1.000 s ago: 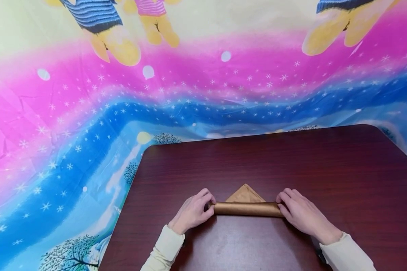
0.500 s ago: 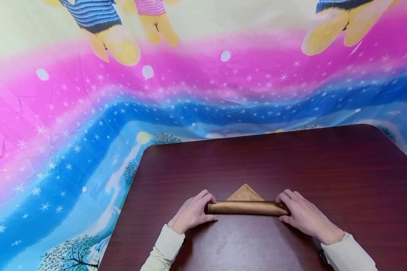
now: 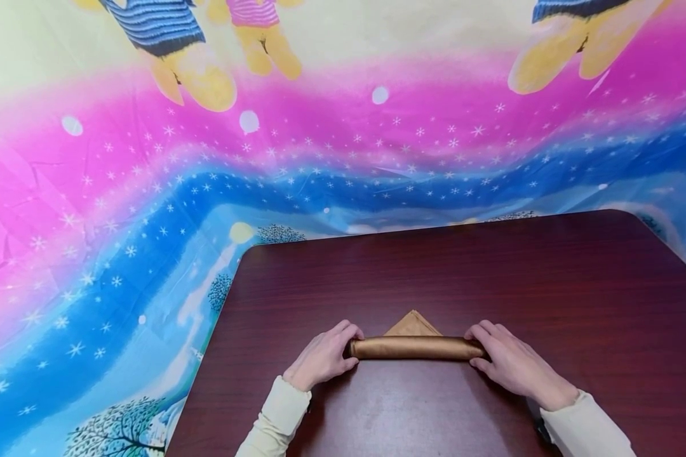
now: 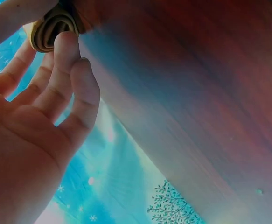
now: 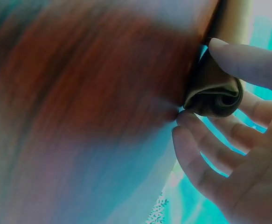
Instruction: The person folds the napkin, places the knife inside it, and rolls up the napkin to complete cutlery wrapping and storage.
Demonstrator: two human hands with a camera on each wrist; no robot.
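Observation:
A brown satin cloth [image 3: 414,348], rolled into a tube, lies crosswise in front of me in the head view. Beyond the tube, its flat triangular corner [image 3: 414,324] points away from me. My left hand [image 3: 322,357] grips the left end, thumb on the near side and fingers over the far side. At the right end, my right hand [image 3: 517,365] holds the tube the same way. The left wrist view shows the spiral layers of the cloth's end [image 4: 46,36] between thumb and fingers. In the right wrist view the other end [image 5: 215,97] looks looser and folded.
The dark red-brown wooden table [image 3: 434,273] has rounded far corners. Behind and to the left of it hangs a pink and blue printed backdrop [image 3: 343,133] with snowflakes and cartoon figures.
The tube has rolled slightly away from me, and less of the triangular corner shows. Both thumbs left the near side, spread, and have come back against the tube.

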